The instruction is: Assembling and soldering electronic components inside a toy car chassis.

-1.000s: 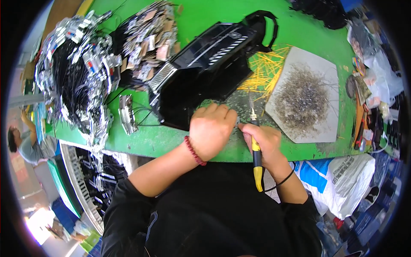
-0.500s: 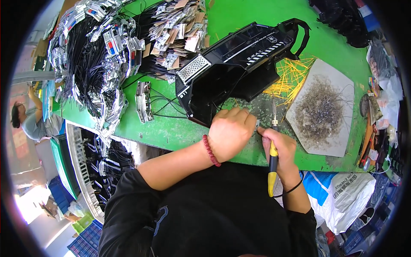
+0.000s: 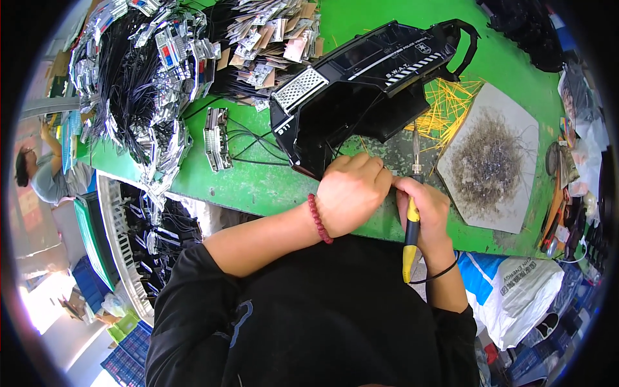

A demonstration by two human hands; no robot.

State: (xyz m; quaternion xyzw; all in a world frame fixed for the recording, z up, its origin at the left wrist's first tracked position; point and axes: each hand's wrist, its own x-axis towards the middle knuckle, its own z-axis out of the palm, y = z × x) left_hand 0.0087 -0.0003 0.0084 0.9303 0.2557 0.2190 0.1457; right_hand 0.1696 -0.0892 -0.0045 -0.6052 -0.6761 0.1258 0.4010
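My right hand (image 3: 425, 209) is closed around a yellow-and-black soldering iron (image 3: 411, 242), its tip end pointing away from me. The right thumb reaches against my left hand (image 3: 354, 193), whose fingers are curled in. Whatever the left fingers pinch is hidden from view. Just beyond the left hand lies a black plastic toy vehicle shell (image 3: 361, 77), tilted so its hollow underside faces me. Thin black wires (image 3: 258, 145) run from the shell to a small silver light bar (image 3: 217, 138) on its left.
Bundles of silver light bars with black wires (image 3: 138, 84) and small circuit boards (image 3: 277, 45) are piled at the far left of the green table (image 3: 258, 193). Yellow sticks (image 3: 445, 106) lie beside a grey, residue-covered slab (image 3: 493, 158). Another person (image 3: 51, 171) is at the left.
The view has shifted slightly, so the shell and slab sit a little further right. My right thumb and left fingers have drawn closer together; the iron stays in my right hand.
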